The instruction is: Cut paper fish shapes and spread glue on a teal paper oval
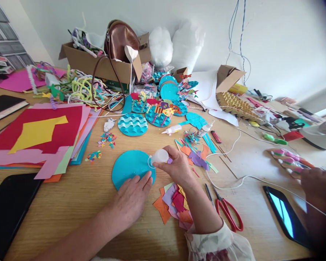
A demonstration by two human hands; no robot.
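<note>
A turquoise paper disc (127, 165) lies flat on the wooden table in front of me, with a few small pale specks on it. My left hand (134, 195) rests on its lower right part, fingers stretched out and pressing it down. Between the thumb and fingers of my right hand (176, 163) is a small whitish, translucent glue bottle (160, 156), tilted over the disc's right edge. Its tip is hard to make out; a thin clear ring shows beside it. Beneath my right forearm lies a pile of coloured paper scraps (176, 203).
Stacked coloured sheets (67, 134) lie left; confetti (107, 139) sits above the disc. Behind are a wavy-striped disc (132, 124) and another bottle (172, 129). Red-handled scissors (230, 214) and a phone (284, 214) lie right. Another person's hand (316, 183) is at the right edge.
</note>
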